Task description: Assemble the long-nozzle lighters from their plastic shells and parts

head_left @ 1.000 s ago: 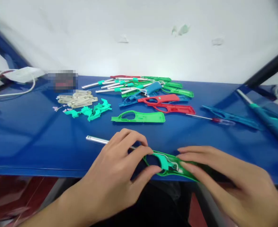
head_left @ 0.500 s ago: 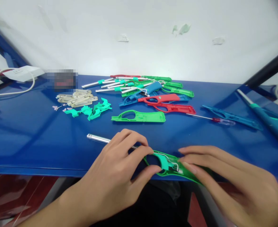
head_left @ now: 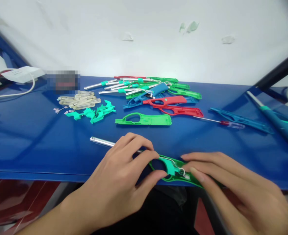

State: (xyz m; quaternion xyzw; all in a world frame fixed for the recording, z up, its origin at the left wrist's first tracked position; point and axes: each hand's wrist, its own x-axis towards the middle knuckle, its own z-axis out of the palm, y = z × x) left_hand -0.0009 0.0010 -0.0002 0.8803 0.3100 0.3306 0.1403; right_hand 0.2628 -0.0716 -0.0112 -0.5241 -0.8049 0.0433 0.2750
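Observation:
Near the table's front edge lies an opened green lighter casing half, a metal tube sticking out to its left. A teal trigger sits in the casing by the finger loop, with a white wire bending beside it. My left hand is closed around the loop end, thumb and fingertips at the trigger. At the wire and the casing's handle part, the thumb and fingers of my right hand come together. Its palm covers the casing's right end.
Another green casing half lies just beyond my hands. Behind are red casings and several metal tubes. Loose teal triggers and clear-whitish parts lie left; a screwdriver and a blue lighter lie right.
My right hand has shifted slightly left along the casing, its fingertips closer to the white wire. The left hand keeps its hold, and the camera view has moved a little.

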